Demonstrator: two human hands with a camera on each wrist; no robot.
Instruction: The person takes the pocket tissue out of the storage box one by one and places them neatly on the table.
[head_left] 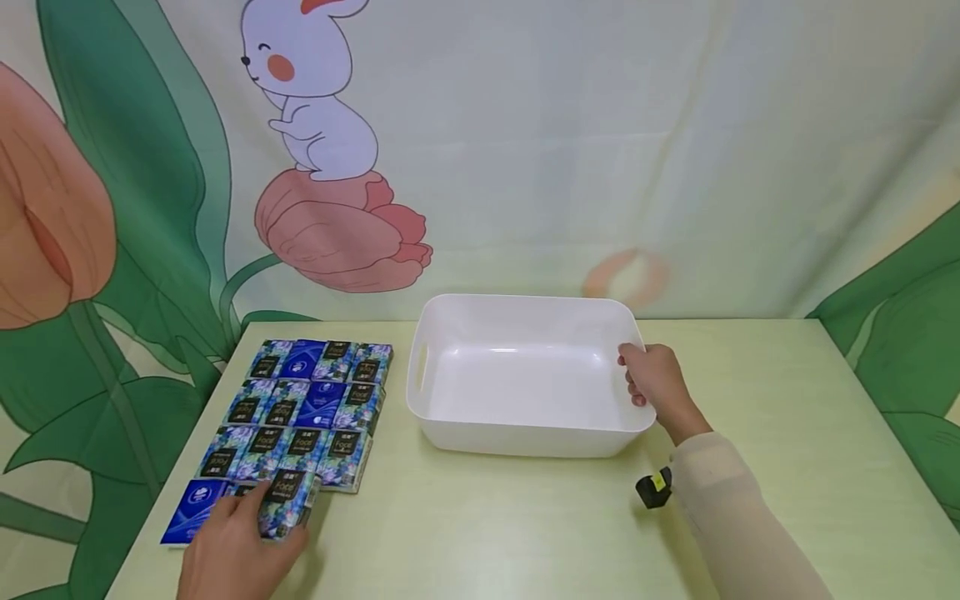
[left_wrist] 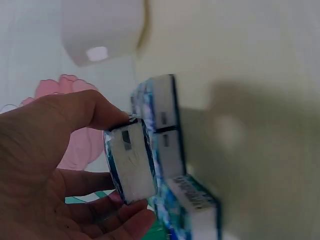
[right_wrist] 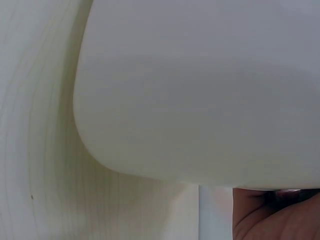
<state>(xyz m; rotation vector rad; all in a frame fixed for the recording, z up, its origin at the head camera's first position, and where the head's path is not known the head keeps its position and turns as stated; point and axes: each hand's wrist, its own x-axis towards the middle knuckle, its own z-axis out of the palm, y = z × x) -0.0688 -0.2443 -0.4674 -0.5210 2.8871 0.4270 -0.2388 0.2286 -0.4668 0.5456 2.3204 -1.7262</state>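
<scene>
In the head view my left hand (head_left: 238,546) pinches a floral tissue pack (head_left: 288,502) at the near end of a block of packs. The left wrist view shows the held tissue pack (left_wrist: 132,162) between thumb and fingers, its pale side facing the camera. My right hand (head_left: 660,385) grips the right side of a white plastic bin (head_left: 525,440), its fingertips over the inner wall at the handle. Close up in the right wrist view, the bin's outer wall (right_wrist: 190,110) hides most of the right hand (right_wrist: 280,220).
Rows of blue and floral tissue packs (head_left: 306,451) lie left of the bin on the pale green table (head_left: 480,525). A small black wrist device (head_left: 654,489) sits by the right sleeve (head_left: 723,483). Behind the table hangs a printed curtain (head_left: 525,150).
</scene>
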